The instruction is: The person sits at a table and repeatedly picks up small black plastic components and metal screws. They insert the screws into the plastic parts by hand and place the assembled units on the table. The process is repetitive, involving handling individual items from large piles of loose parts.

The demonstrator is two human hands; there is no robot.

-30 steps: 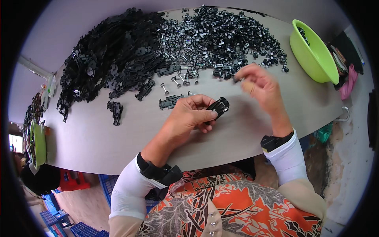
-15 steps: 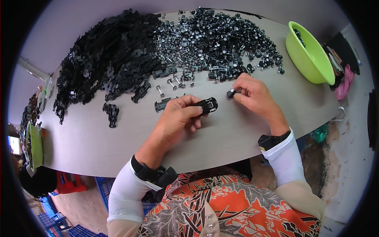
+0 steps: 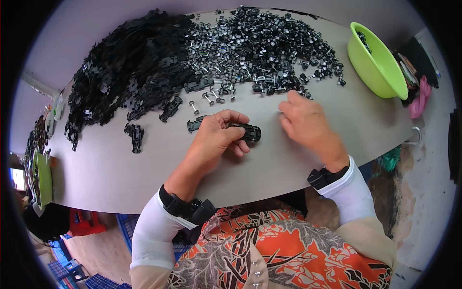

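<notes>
My left hand point(image 3: 219, 135) grips a black plastic toy-car chassis point(image 3: 251, 133) between thumb and fingers, above the middle of the table. My right hand point(image 3: 308, 120) is over the table just nearer than the heap of wheel axles point(image 3: 269, 45). Its fingers are bent and smeared by motion, and whatever they may hold is hidden. Behind my left hand, another chassis point(image 3: 194, 124) lies partly covered by it. Several loose wheel axles point(image 3: 208, 98) are scattered between that chassis and the heap.
A large pile of black chassis point(image 3: 139, 62) covers the table's far left. Single chassis point(image 3: 135, 137) lie in front of it. A lime-green basin point(image 3: 380, 72) stands at the right edge, beside a pink bag point(image 3: 420, 98). Another green basin point(image 3: 43, 178) is at far left.
My right hand has shifted slightly, and the wheel piece at its fingertips no longer shows. The chassis in my left hand has been turned and moved slightly left.
</notes>
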